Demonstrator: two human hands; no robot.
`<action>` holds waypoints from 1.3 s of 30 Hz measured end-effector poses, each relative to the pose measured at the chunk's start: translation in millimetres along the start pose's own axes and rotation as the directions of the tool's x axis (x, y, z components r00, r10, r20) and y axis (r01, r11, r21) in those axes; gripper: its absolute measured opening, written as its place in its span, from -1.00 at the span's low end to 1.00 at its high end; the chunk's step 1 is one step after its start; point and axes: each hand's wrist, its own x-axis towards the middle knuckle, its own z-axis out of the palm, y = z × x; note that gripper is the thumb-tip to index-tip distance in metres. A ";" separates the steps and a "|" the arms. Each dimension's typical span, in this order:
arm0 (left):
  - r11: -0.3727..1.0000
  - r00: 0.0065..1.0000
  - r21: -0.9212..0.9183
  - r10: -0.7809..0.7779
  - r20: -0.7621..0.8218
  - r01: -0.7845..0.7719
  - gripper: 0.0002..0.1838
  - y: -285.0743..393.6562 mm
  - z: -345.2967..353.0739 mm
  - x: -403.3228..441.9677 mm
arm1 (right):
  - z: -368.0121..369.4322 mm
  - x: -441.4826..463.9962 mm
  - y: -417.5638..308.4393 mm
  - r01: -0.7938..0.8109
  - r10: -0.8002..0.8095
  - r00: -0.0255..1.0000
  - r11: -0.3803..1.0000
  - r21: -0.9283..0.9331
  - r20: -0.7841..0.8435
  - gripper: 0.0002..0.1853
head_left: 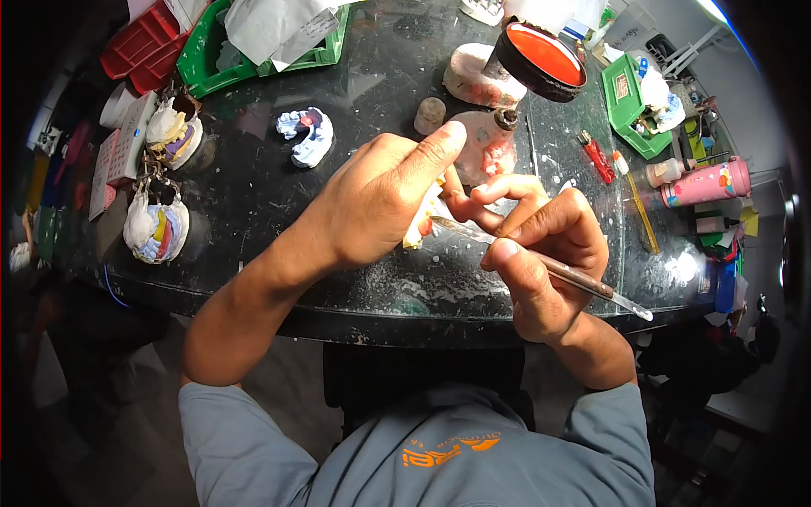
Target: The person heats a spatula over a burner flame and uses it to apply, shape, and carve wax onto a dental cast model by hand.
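Left hand (380, 198) grips yellowish-white piece (416, 231); right hand (557, 253) pinches slim metal tool (578, 277), tip at it. Scuffed black bench (241, 203): edge 6 o'clock, open room 9 o'clock.

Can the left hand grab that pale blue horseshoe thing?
Probably not yet: the left hand holds a small yellow-and-white piece, though nothing visible blocks its way to the pale blue, horseshoe-shaped model.
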 end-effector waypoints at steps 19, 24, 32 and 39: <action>1.000 1.000 0.020 0.002 0.030 -0.002 -0.26 -2.4 0.4 -0.6 | 3.2 -1.7 -1.6 -0.018 0.018 1.000 1.000 0.015 -0.003 -0.85; 1.000 0.999 0.017 0.019 0.038 -0.019 -0.28 -6.2 0.2 0.7 | 3.3 -1.8 -0.1 -0.007 0.006 1.000 0.999 0.041 0.009 -0.85; 0.999 1.000 0.042 0.007 0.027 -0.009 -0.26 -1.1 0.6 -0.7 | -2.8 0.3 -5.1 0.001 0.001 0.999 0.999 -0.053 0.034 -0.83; 0.999 1.000 0.042 -0.026 0.002 0.026 -0.24 -1.1 2.4 -1.1 | -1.4 -0.3 -3.1 0.009 -0.006 0.999 0.997 -0.072 0.038 -0.83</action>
